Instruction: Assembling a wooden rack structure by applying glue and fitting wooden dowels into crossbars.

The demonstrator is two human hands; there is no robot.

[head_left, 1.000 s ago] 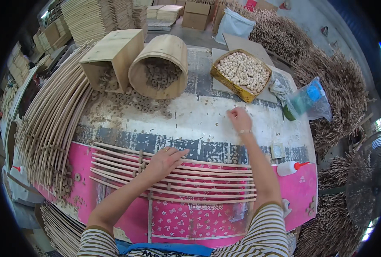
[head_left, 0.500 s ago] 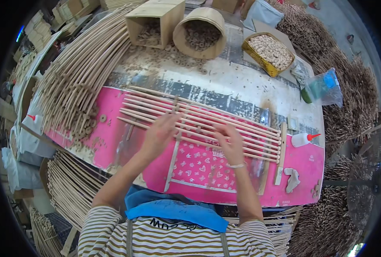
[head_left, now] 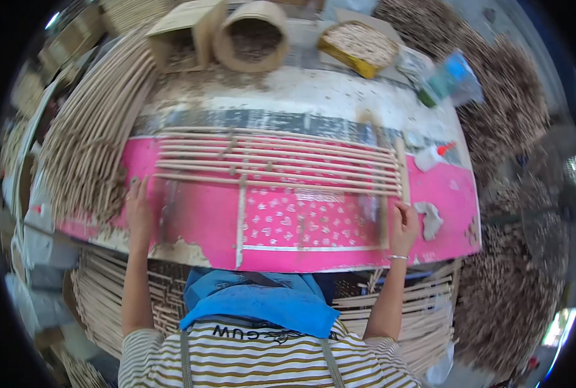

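A row of several thin wooden rods point(head_left: 281, 161) lies side by side across the pink sheet point(head_left: 191, 226). Their right ends meet a wooden crossbar point(head_left: 402, 161). My left hand point(head_left: 140, 216) is just off the rods' left ends, fingers stretched forward and apart, with nothing visible in them. At the crossbar's near end, the curled fingers of my right hand point(head_left: 405, 227) close around it and hide that end. Small round wooden pieces sit on some rods. Motion blur softens the details.
To the left lies a big pile of rods point(head_left: 87, 142). A wooden box point(head_left: 188, 39), a round wooden tub point(head_left: 252, 39) and a yellow basket of pale pieces point(head_left: 359, 46) stand at the back. A red-tipped glue bottle point(head_left: 430, 158) and a whitish crumpled piece point(head_left: 430, 220) are at right.
Both hands have left the middle of the rods: the left went out to their left ends, the right down to the crossbar's near end. The whole view has shifted.
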